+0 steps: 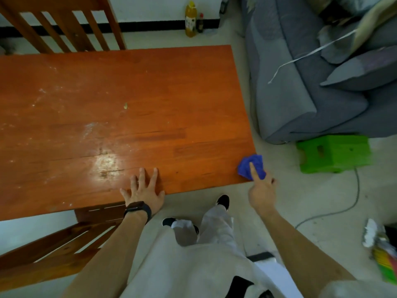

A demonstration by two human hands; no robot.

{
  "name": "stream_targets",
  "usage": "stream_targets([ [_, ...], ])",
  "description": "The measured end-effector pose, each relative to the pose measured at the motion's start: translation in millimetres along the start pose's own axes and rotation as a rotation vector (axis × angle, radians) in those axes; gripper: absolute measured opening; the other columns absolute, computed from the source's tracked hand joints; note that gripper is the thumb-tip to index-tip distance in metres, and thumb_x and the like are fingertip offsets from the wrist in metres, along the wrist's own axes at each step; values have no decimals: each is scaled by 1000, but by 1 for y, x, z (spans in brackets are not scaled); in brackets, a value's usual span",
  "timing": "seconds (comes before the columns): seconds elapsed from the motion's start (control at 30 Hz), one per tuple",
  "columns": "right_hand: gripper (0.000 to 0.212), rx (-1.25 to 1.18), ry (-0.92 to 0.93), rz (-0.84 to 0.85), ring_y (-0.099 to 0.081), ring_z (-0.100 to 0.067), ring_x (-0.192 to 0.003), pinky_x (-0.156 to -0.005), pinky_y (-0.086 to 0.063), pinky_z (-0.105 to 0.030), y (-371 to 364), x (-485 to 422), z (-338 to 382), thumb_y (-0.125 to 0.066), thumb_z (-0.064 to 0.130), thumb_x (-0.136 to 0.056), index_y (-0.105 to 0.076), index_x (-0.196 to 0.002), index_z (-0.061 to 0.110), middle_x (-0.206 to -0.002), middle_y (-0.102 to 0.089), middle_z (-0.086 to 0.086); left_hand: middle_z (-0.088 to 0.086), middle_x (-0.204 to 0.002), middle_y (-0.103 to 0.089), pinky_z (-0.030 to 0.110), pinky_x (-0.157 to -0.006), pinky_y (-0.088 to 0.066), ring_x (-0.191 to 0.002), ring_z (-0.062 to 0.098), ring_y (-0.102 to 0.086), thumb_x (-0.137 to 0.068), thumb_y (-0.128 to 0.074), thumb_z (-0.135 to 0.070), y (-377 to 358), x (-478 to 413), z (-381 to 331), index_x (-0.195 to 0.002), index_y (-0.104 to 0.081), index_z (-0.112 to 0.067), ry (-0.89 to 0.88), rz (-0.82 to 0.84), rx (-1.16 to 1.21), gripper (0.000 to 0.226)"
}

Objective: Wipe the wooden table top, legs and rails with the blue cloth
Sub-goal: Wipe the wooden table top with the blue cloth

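The wooden table top [133, 100] fills the left and middle of the view, orange-brown with pale dusty smears on its left half. My left hand [144, 191] lies flat on the near edge, fingers spread, a black watch on the wrist. A crumpled blue cloth [255, 163] sits at the near right corner of the table. My right hand [261, 188] holds it there: the index finger lies straight across the cloth and the other fingers curl under it at the corner. Legs and rails are hidden below the top.
Wooden chairs stand at the far left [64, 24] and near left [53, 250]. A grey sofa [300, 82] is close to the table's right side, with a green plastic stool [334, 152] and a cable on the floor. Two bottles [191, 20] stand by the far wall.
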State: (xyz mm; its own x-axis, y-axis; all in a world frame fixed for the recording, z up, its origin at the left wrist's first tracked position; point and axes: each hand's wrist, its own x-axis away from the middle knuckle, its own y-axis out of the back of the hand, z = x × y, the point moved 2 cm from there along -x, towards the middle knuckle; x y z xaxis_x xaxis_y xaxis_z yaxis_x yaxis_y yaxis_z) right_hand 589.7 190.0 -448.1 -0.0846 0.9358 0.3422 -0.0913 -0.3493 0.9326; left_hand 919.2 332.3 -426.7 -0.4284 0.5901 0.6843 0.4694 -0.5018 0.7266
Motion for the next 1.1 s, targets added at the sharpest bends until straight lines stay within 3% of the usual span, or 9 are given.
stream_targets([
  [0.17,69,-331,-348,-27,-48,-42,-111,-96,-36,-38,41,-23,-11,-53,17,-85,-31,-150,29,-133,-39,-21,0,-164,17,65,-116,-2,-150,34,9,-94,-41,-59,8,0,1,-153,6,-45,-6,59,21,77],
  [0.23,63,-565,-213,-47,-56,-37,-108,-93,-42,-39,48,-21,17,-53,10,-84,-45,-144,26,-124,-54,-18,1,-165,4,64,-117,-5,-150,34,-3,-94,-40,-61,21,-1,1,-155,-8,-42,0,86,112,71],
  [0.37,49,-741,97,192,-62,-15,-103,-87,-50,-30,63,2,93,-57,-3,-85,-59,-124,26,-114,-66,5,4,-162,-20,56,-115,-26,-145,34,-24,-90,-43,-69,58,2,-11,-153,-21,-38,-139,2,455,74],
  [0.5,38,-676,364,398,-64,-10,-86,-72,-54,-32,82,9,162,-62,6,-85,-55,-108,36,-103,-64,14,-7,-160,-22,49,-114,-33,-144,22,-25,-87,-56,-65,103,16,-30,-150,-26,-45,-389,-145,560,73],
  [0.6,30,-677,499,444,-63,-14,-72,-64,-53,-37,92,2,200,-63,10,-87,-57,-104,34,-91,-66,15,0,-136,-54,38,-95,-49,-111,19,-53,-91,-60,-53,119,11,-32,-137,-49,-31,-399,-93,533,52],
  [0.7,25,-705,541,458,-65,-10,-76,-70,-56,-41,95,-12,224,-66,14,-85,-60,-101,32,-92,-67,18,1,-117,-63,30,-78,-51,-91,17,-58,-91,-63,-48,126,-2,-18,-127,-54,-23,-343,-43,597,45],
  [0.87,46,-638,612,876,-64,-10,-105,-88,-55,-44,86,-44,270,-65,53,-86,-49,-127,40,-129,-54,14,-1,-109,-66,37,-80,-56,-87,16,-62,-92,-64,-37,141,-23,4,-119,-57,-25,-285,-119,661,30],
  [0.97,62,-462,778,925,-59,-5,-113,-87,-51,-27,85,-65,307,-47,72,-87,-25,-143,57,-140,-45,24,-9,-101,-65,35,-77,-56,-83,9,-61,-93,-62,-35,154,-38,13,-115,-58,-31,-270,-191,786,22],
  [1.1,51,-274,939,804,-55,-7,-115,-96,-46,-28,75,-100,362,-41,55,-99,-22,-146,53,-139,-47,18,-8,-115,-54,34,-86,-51,-105,18,-56,-95,-58,-32,169,-70,29,-133,-49,-36,-132,-274,812,39],
])
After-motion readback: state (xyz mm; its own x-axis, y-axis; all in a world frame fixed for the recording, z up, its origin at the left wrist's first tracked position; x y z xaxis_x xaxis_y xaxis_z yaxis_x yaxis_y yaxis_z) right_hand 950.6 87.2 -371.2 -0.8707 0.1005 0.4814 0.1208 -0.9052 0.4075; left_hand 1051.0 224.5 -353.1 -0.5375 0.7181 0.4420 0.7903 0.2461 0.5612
